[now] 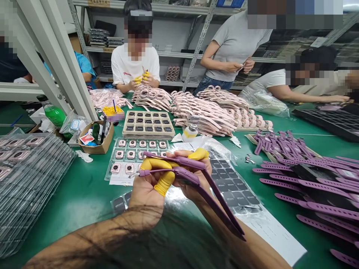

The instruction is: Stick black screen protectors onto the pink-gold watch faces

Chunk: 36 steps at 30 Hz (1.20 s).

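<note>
Two purple smartwatches with long straps are held side by side, edge-on, in front of me. My left hand (148,190), with yellow finger cots on its thumb and a finger, pinches the nearer watch (186,175) by its buckle-side strap. My right hand (192,191) is closed about the watch cases from the far side, a yellow cot on one fingertip; some of its fingers are hidden. Slightly behind lies the second watch (190,163), gripped between both hands. Both strap tails hang down over my right forearm. Beneath is a sheet of dark square films (231,183).
Purple watches (316,183) are heaped at right, pink ones (202,112) at the back. Clear trays (36,186) stack at left; another tray (114,158) holds pink watch cases. A beige tray (148,133), carton (102,144) and small bottle (190,133) stand behind. Co-workers sit and stand opposite.
</note>
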Motion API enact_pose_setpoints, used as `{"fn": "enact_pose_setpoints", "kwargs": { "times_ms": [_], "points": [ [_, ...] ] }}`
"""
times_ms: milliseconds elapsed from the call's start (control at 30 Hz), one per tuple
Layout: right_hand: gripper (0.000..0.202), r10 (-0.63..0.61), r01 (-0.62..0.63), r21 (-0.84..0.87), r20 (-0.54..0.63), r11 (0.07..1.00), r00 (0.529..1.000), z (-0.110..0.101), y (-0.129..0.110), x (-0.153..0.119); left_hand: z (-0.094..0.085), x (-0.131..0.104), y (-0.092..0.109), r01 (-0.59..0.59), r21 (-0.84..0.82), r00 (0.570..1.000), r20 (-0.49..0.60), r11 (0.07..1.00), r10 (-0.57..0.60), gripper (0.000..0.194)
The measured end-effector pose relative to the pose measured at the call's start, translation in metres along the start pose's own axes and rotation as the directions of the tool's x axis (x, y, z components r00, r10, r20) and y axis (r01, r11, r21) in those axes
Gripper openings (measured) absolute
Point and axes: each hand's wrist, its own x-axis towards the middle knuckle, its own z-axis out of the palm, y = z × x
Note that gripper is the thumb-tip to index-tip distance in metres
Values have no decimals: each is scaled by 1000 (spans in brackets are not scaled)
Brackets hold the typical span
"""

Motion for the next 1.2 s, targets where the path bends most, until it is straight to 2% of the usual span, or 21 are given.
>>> {"fn": "enact_pose_setpoints", "kwargs": {
  "times_ms": [133, 567, 800, 933, 1200],
  "points": [
    [41, 13, -13, 0, -17, 1000, 1000, 1, -5, -2, 1, -1, 1, -41, 67, 999, 6, 997, 41, 46],
    [41, -24, 22, 56, 37, 998, 999, -2, 0, -3, -1, -2, -1, -66, 96, 998, -17, 993, 68, 45],
    [34, -86, 85, 218, -4, 972, 996, 7, -2, 1, -5, 1, -5, -67, 113, 997, 52, 991, 61, 45],
    [31, -82, 83, 247, -16, 965, 997, 10, -4, 3, -7, 1, -5, -33, 103, 998, 55, 994, 27, 40],
    [32, -38, 28, 259, 35, 966, 999, 7, -5, 3, -2, 0, 1, -79, 148, 997, 22, 986, 77, 48]
  ]
}}
